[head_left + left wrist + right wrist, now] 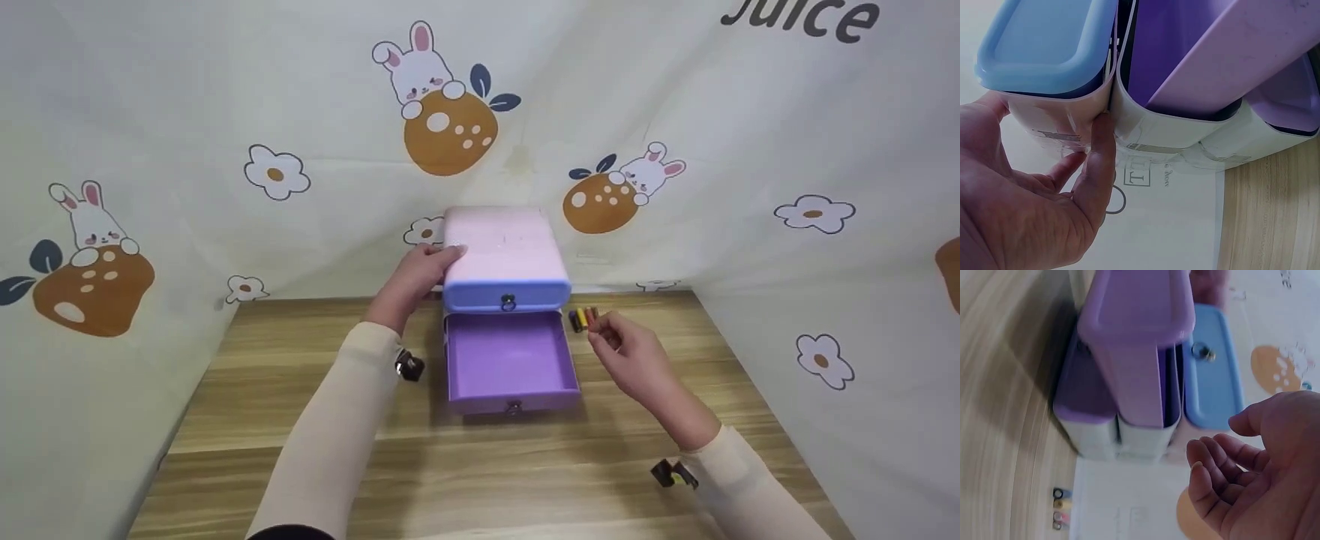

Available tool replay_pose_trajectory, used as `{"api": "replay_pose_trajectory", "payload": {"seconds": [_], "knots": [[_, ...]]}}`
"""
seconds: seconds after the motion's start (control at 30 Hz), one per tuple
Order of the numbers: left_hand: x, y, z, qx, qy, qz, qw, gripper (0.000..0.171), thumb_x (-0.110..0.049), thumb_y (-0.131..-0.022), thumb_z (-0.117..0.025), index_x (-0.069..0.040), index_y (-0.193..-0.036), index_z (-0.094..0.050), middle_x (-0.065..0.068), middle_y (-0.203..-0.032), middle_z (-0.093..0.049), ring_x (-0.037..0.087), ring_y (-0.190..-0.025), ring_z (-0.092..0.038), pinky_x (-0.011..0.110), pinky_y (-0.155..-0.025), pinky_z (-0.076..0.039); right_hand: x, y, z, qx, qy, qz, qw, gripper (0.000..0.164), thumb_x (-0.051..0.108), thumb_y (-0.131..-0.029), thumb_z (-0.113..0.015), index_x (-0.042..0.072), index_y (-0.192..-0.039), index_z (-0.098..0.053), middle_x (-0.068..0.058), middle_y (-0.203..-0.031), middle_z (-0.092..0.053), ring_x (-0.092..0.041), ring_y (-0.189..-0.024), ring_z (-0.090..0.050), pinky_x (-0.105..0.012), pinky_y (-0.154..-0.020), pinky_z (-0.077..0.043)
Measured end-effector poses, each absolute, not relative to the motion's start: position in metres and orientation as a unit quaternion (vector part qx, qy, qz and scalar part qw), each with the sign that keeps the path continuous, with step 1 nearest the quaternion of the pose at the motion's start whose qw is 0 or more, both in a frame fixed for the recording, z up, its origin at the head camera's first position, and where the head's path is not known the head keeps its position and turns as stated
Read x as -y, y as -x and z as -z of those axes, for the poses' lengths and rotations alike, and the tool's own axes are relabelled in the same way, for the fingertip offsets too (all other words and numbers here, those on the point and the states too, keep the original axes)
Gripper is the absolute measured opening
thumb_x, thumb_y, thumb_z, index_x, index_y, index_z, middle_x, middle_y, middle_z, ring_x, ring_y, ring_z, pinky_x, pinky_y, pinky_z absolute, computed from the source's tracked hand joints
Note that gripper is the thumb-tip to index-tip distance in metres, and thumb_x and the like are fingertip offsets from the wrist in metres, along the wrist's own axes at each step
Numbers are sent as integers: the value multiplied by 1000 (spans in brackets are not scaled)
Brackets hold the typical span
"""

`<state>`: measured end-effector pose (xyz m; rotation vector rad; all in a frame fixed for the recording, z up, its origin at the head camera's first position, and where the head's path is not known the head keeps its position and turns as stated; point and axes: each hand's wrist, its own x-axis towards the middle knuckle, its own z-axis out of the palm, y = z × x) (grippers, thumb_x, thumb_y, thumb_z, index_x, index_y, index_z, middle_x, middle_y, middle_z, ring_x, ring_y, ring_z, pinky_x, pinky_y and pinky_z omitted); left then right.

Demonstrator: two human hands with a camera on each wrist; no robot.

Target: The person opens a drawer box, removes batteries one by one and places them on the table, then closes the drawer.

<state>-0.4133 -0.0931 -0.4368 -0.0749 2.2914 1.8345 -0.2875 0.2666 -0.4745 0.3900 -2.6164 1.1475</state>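
Observation:
A stacked drawer unit with a pink top (502,244) stands at the back of the table. Its blue top drawer (476,297) is closed. The purple middle drawer (510,364) is pulled out, with a bare floor inside. Another purple drawer (1084,396) below it is closed. My left hand (420,274) grips the top tier's left side, thumb over the pink top and fingers (1100,163) against the side wall. My right hand (637,356), empty with loosely bent fingers, hovers right of the open drawer, close to several short coloured cylinders (582,319) resembling batteries.
The wood-grain table (495,465) is bordered at the back and sides by a white curtain (330,90) printed with rabbits and flowers. Metal ring pulls (508,302) stick out from the drawer fronts. Both sleeves carry small black wrist cameras (409,366).

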Motion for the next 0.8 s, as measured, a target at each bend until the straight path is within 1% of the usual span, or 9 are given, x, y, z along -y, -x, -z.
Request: {"api": "replay_pose_trajectory", "payload": {"seconds": [0.03,0.2,0.37,0.47,0.6,0.7,0.8], "knots": [[93,413,436,-776,25,-622,102,80,-59,-103,-70,-2,-155,-48,16,-137,-64,30,-124,-65,49,-105,-58,-263,282,474,897,-145,-394,137,2,6,-106,-72,7,-106,-74,1,-88,-69,-15,-79,-62,-26,-68,-54],[93,414,434,-773,18,-625,105,81,-58,-103,-71,-2,-157,-47,17,-138,-64,31,-125,-65,50,-107,-57,-243,259,473,891,-213,-356,184,13,-1,-101,-75,10,-105,-72,7,-86,-67,-10,-75,-61,-27,-64,-55],[95,415,433,-776,21,-621,106,85,-60,-103,-70,-2,-159,-45,18,-140,-63,32,-128,-63,55,-114,-52,-223,238,475,889,-281,-299,205,15,2,-99,-79,12,-106,-69,9,-88,-65,-3,-75,-59,-25,-63,-56],[95,415,434,-777,26,-620,105,83,-60,-103,-70,-2,-159,-46,17,-139,-63,31,-127,-63,54,-113,-53,-213,227,482,881,-324,-278,204,13,7,-100,-78,13,-105,-68,11,-85,-64,-1,-73,-58,-21,-61,-55],[95,413,435,-766,27,-633,108,79,-56,-103,-71,-2,-156,-48,17,-136,-64,30,-123,-65,51,-107,-56,-201,219,498,871,-372,-257,190,11,11,-101,-77,14,-102,-67,12,-82,-64,-2,-70,-58,-19,-61,-52],[94,414,437,-759,24,-641,109,78,-55,-103,-72,-2,-156,-48,17,-135,-65,31,-122,-65,50,-105,-57,-195,216,511,877,-379,-244,166,8,13,-101,-77,14,-101,-70,11,-83,-66,-2,-72,-58,-20,-62,-53],[94,414,438,-762,26,-638,109,79,-57,-103,-72,-3,-155,-48,16,-135,-65,30,-122,-65,51,-105,-57,-192,214,521,890,-370,-230,138,5,13,-101,-78,13,-105,-75,7,-89,-72,-2,-77,-59,-24,-66,-55]]}}
